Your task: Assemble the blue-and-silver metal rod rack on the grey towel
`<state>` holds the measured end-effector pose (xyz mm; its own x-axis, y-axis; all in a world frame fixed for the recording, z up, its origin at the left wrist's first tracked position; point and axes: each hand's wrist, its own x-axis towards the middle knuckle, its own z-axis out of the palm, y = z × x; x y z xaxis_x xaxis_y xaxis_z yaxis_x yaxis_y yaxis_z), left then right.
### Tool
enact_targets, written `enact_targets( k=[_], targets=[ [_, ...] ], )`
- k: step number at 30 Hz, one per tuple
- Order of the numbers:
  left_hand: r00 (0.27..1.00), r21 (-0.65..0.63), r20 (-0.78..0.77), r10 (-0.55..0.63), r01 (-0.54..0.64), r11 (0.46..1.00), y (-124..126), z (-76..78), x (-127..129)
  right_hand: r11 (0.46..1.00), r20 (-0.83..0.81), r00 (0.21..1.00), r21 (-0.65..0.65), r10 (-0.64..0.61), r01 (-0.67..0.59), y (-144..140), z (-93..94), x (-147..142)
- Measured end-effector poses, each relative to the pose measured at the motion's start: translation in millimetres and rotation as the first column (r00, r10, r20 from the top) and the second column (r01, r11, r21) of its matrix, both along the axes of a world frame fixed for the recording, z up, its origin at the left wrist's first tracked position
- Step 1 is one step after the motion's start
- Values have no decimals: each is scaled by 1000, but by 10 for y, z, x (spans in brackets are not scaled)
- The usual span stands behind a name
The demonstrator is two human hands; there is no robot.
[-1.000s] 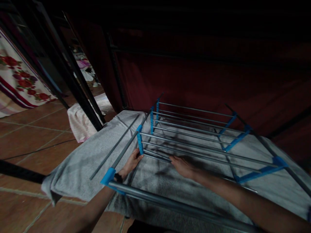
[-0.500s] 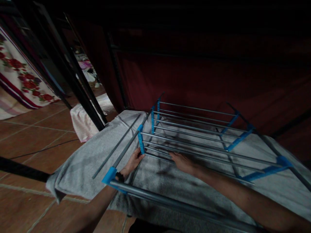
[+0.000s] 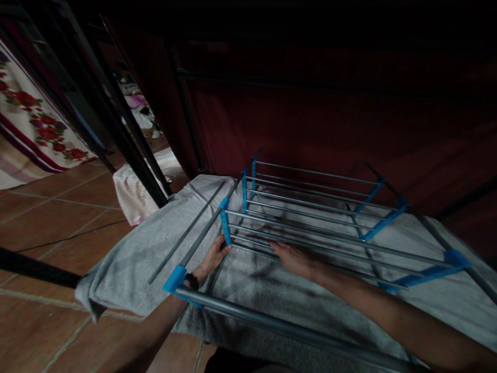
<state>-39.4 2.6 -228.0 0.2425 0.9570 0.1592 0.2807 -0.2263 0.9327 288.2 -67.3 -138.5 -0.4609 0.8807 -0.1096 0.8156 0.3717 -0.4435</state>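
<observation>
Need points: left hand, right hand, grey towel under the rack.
left hand point(image 3: 212, 257): head view, back of the hand by the blue bracket.
right hand point(image 3: 295, 258): head view, back of the hand at the rods.
grey towel point(image 3: 143, 248): head view, bare left part.

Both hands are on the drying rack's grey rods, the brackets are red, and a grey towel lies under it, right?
Not quite: the brackets are blue, not red, as the head view shows. The left hand and right hand are at the rack's grey rods, with the grey towel beneath.
</observation>
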Motion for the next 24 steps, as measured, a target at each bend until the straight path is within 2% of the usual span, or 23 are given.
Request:
enact_targets(
  k=[14,24],
  targets=[
    [1000,6,-26,-11,11,1000,-35,36,-6,1000,30,1000,19,1,-1,-71,120,-69],
    [1000,-11,-13,-20,20,1000,-21,-5,-7,1000,85,996,-16,6,-5,-139,140,-97]
  ],
)
